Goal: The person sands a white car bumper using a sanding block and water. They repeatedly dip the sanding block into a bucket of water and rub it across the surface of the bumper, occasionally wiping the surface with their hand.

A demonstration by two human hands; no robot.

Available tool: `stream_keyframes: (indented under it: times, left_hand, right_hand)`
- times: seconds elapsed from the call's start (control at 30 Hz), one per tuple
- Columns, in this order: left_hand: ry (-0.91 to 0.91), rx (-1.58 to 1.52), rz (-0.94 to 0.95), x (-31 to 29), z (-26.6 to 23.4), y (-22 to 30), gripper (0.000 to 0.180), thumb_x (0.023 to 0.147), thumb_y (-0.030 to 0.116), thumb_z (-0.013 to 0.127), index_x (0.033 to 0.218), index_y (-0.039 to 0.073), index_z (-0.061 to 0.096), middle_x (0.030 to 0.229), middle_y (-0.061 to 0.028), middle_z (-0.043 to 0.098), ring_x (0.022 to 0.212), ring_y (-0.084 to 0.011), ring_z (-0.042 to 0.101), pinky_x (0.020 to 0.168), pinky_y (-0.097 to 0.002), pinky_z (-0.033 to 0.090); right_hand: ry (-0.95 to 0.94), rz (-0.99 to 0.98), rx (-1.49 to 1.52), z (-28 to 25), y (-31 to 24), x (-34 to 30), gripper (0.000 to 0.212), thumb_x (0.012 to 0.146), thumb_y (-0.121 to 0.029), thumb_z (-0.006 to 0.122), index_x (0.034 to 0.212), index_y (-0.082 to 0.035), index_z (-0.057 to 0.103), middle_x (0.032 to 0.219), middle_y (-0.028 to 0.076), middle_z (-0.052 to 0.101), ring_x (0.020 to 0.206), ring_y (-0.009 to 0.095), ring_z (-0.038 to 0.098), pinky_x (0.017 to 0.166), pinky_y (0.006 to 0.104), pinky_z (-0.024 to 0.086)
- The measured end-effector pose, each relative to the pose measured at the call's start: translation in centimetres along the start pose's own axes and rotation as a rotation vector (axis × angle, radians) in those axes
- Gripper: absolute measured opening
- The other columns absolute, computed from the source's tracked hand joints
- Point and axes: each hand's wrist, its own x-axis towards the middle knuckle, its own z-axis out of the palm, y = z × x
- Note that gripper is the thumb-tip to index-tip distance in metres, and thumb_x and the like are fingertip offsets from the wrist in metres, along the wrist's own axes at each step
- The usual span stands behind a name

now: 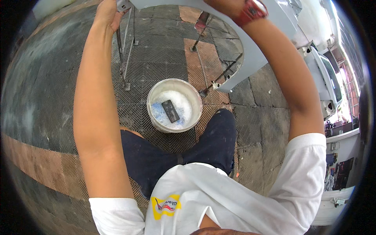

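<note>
A light grey car fender (254,51) with a curved wheel-arch edge spans the top of the view. My left hand (106,15) is closed round the fender's narrow end at the upper left. My right hand (225,6) is over the fender's upper part, cut off by the top edge, so its fingers are hidden. A red watch is on that wrist. Below the fender, between my knees and the stand, a white bucket (152,119) holds foamy water. A dark rectangular sanding block (170,111) lies in the foam.
Thin metal stand legs (124,58) rise under the fender at left, with more rods (223,72) at right. Dark and orange ribbed tiles (164,58) cover the floor. A pale car body part (323,78) and shelving stand at the right.
</note>
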Motion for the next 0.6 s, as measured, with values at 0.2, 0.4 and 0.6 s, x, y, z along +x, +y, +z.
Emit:
stream_keyframes:
  times: [0.2, 0.4, 0.6]
  left_hand:
    - [-0.015, 0.004, 0.033, 0.3, -0.9, -0.2, 0.054, 0.112, 0.048, 0.059, 0.149, 0.007, 0.061, 0.141, -0.0105, 0.071, 0.129, -0.0272, 0.065, 0.109, -0.0466, 0.049]
    - [0.042, -0.008, -0.084, -0.4, 0.2, 0.2, 0.055, 0.112, 0.048, 0.060, 0.149, 0.008, 0.061, 0.142, -0.0109, 0.070, 0.129, -0.0275, 0.065, 0.109, -0.0460, 0.049]
    - [-0.125, -0.052, 0.066, 3.6, -2.3, -2.5, 0.056, 0.112, 0.047, 0.060, 0.152, 0.008, 0.059, 0.146, -0.0106, 0.068, 0.131, -0.0294, 0.064, 0.109, -0.0480, 0.049]
  right_hand:
    - [-0.060, -0.054, -0.011, -1.6, 0.7, -2.2, 0.045, 0.106, -0.021, 0.064, 0.151, -0.022, 0.065, 0.157, 0.010, 0.061, 0.126, 0.033, 0.065, 0.103, 0.0488, 0.055]
    - [-0.059, 0.024, 0.062, -2.4, 1.8, -0.7, 0.046, 0.101, -0.019, 0.070, 0.148, -0.020, 0.069, 0.154, 0.011, 0.063, 0.124, 0.036, 0.064, 0.106, 0.0494, 0.054]
    - [-0.115, -0.023, 0.009, -3.6, 2.6, -5.7, 0.049, 0.101, -0.018, 0.070, 0.150, -0.023, 0.067, 0.156, 0.012, 0.060, 0.127, 0.036, 0.063, 0.108, 0.0496, 0.052]
